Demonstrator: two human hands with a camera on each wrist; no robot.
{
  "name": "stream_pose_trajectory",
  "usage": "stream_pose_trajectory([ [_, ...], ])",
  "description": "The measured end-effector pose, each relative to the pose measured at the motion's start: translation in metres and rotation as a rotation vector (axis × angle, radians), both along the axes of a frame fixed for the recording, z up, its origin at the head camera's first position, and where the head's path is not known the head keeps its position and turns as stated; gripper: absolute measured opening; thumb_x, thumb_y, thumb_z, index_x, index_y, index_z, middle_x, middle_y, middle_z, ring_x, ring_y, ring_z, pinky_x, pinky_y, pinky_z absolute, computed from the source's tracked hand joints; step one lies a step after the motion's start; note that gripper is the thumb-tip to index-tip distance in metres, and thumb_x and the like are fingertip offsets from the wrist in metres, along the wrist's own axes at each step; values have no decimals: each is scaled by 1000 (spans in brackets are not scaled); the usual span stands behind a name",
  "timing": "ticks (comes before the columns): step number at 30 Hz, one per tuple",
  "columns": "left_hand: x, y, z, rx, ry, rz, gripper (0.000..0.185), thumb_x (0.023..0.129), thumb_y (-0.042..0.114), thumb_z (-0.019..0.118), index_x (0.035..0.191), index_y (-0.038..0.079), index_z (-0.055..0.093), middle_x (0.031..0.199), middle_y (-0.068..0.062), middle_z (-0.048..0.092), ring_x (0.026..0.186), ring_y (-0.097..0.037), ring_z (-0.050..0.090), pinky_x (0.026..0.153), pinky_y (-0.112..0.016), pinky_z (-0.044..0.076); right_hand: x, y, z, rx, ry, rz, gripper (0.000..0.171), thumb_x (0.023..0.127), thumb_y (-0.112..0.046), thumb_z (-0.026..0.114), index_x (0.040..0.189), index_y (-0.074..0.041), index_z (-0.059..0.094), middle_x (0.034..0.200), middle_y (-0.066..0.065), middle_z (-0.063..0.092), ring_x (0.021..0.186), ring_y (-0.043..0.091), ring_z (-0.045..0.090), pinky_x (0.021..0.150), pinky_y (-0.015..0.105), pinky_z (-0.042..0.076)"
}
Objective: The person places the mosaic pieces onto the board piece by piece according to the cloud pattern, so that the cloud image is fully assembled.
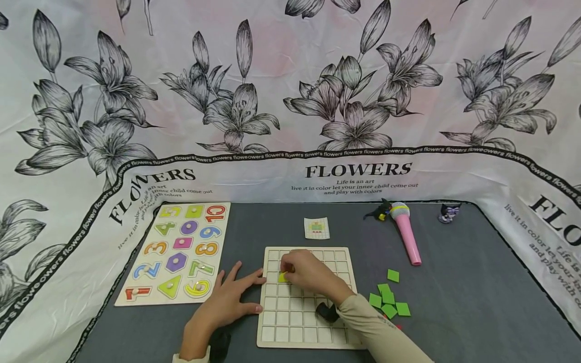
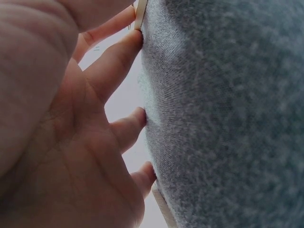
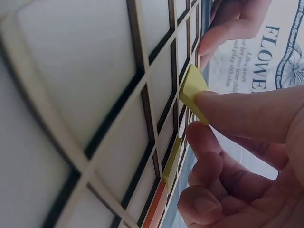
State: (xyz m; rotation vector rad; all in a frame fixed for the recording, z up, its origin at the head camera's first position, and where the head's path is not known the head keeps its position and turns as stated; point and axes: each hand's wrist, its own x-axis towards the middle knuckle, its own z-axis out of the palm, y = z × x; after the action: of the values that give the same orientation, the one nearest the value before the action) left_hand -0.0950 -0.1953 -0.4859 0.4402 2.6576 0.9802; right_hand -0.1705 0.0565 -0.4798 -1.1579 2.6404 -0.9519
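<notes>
My right hand is over the upper left part of a pale wooden grid board. Its thumb and fingers pinch a yellow square tile, tilted against the grid in the right wrist view. Another yellow tile and an orange-red tile sit in cells beyond, close by my curled fingers. My left hand lies with fingers spread, fingertips at the board's left edge. In the left wrist view the fingers reach the board's rim and hold nothing.
Several green tiles lie right of the board, with bits of red beside my sleeve. A small pattern card lies behind the board. A number puzzle board is at left. A pink toy microphone and small dark figures stand at the back right.
</notes>
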Motion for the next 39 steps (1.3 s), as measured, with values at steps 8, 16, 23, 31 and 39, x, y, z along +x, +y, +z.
stream_pose_trajectory([
  [8,-1,1,2,10,8,-7,74,87,35,90,153,17,62,158,-8,56,158,-54,15,120,-79,-4,0,0,1,28,38,-9,17,89,7,76,85,-9,73,84,-2,62,74,11,52,67,27,49],
  [16,0,2,-1,5,1,-5,77,87,36,89,155,18,60,157,-6,57,158,-54,15,120,-79,-3,1,0,-4,59,74,-1,18,91,4,77,83,-11,71,82,-3,60,75,12,52,68,28,48],
  [23,0,1,-3,-7,5,-4,75,87,37,89,154,18,62,158,-7,56,158,-54,16,119,-79,-2,6,7,0,4,22,-15,13,95,1,76,88,-10,74,85,-5,64,76,9,56,70,29,50],
  [31,0,0,-4,-12,0,16,77,86,37,90,155,18,61,155,-5,59,159,-52,15,120,-78,-2,18,28,14,-39,-36,-41,13,100,-3,73,90,-11,75,82,-10,62,73,5,52,67,28,48],
  [39,0,1,-3,-17,-6,18,76,86,37,91,154,18,62,157,-4,57,159,-51,15,121,-76,-4,28,52,19,-83,-77,-93,6,102,-7,73,97,-9,77,89,-11,65,79,6,58,71,30,53],
])
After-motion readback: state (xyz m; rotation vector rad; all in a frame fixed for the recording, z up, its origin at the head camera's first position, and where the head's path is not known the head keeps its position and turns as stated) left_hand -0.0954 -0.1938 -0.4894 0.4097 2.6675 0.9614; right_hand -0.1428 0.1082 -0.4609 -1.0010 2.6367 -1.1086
